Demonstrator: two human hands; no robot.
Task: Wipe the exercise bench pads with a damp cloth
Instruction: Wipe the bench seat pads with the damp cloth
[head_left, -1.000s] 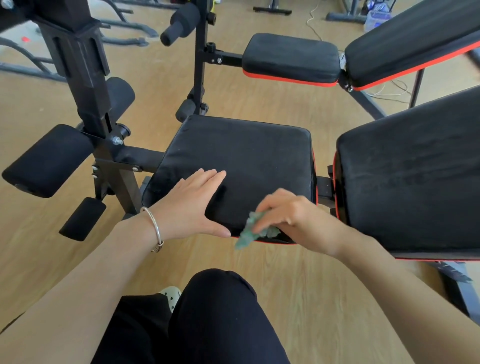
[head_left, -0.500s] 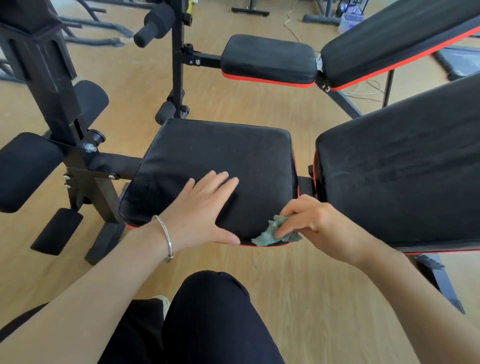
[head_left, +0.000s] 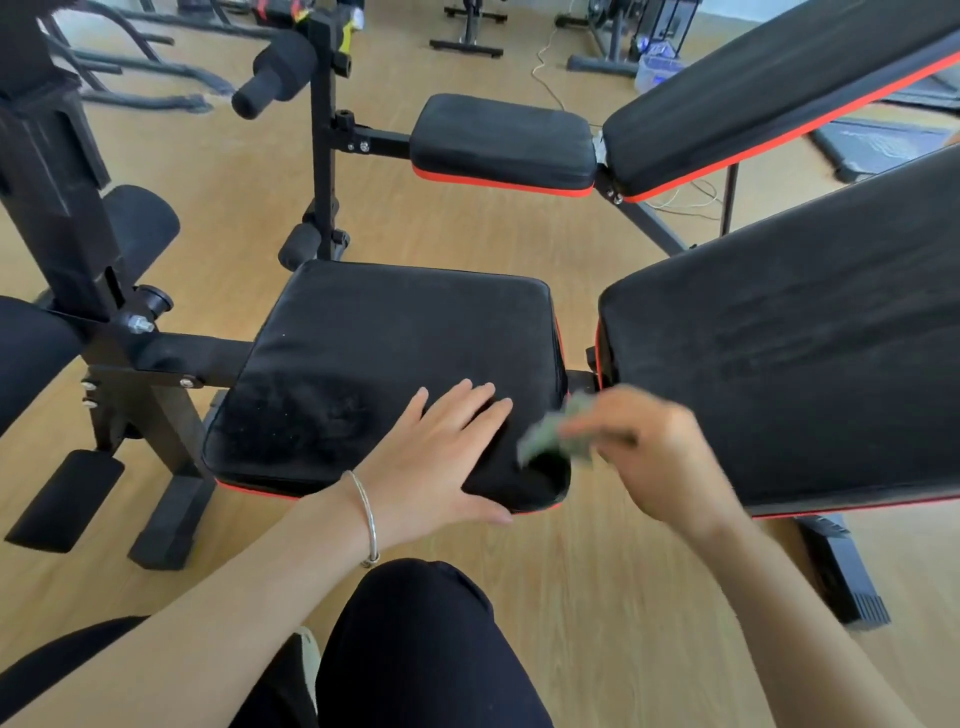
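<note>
Left hand: the left hand (head_left: 441, 457) lies flat on the near right part of the seat pad (head_left: 395, 338), palm down. The fingers are straight and close together, and the thumb is splayed out along the pad's near edge.
Wrist: a thin silver bracelet (head_left: 366, 519) sits on the left wrist.
Right hand: the right hand (head_left: 660, 457) is heavily blurred. Its fingers curl in and pinch the cloth (head_left: 550, 436), and the knuckles sit in front of the back pad (head_left: 789, 364).
Cloth: small, green and bunched up, it sticks out from the right fingertips towards the left. It is right at the seat pad's near right corner, by the gap between the two pads. The blur hides whether it presses the pad or sits just above it.
Seat pad: black with red trim on the underside edge. It lies level, and greyish smudges show on its near left area.
Back pad: black with a red edge, tilted upward to the right, with faint streaks across its face.
Frame: the black steel frame (head_left: 171, 358) runs left from the seat, with a foam roller (head_left: 31, 358) at the far left edge.
Behind: a second bench (head_left: 501, 140), also black and red, stands further off on the floor (head_left: 597, 571).
Foreground: a leg (head_left: 426, 649) in black trousers pokes up between the two forearms.
</note>
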